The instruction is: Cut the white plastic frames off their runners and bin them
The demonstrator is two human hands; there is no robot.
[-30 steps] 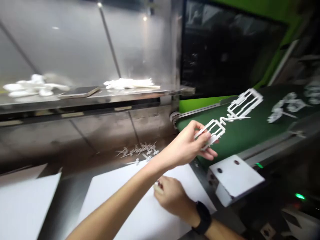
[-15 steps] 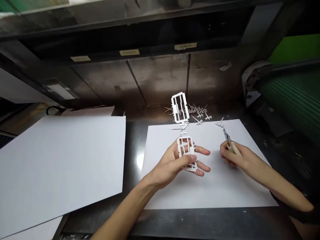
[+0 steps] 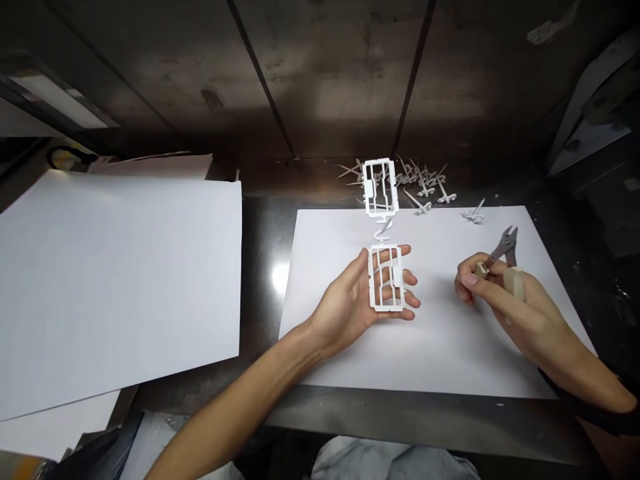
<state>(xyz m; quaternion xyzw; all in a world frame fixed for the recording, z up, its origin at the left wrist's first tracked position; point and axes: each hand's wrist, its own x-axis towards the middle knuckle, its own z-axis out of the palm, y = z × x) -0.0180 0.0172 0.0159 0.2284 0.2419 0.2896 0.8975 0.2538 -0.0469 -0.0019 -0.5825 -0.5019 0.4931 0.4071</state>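
Note:
My left hand is palm up with fingers spread, and a white plastic part rests on its fingers. That part is made of two rectangular frames joined by a thin curved sprue; the upper frame extends beyond the fingertips. Cutting pliers with pale handles are held in my right hand, jaws apart and pointing away from me. Both hands are above a large white sheet. Thin white sprue scraps lie in a pile beyond the sheet, and one small cluster sits at its far edge.
Large white sheets are stacked at the left of the dark metal table. Black scissor-like handles show behind them. A metal wall stands at the back, and dark machinery is at the right.
The view has tilted down. My left thumb has come off the plastic part and the frames have turned. In my right hand the pliers have opened wider.

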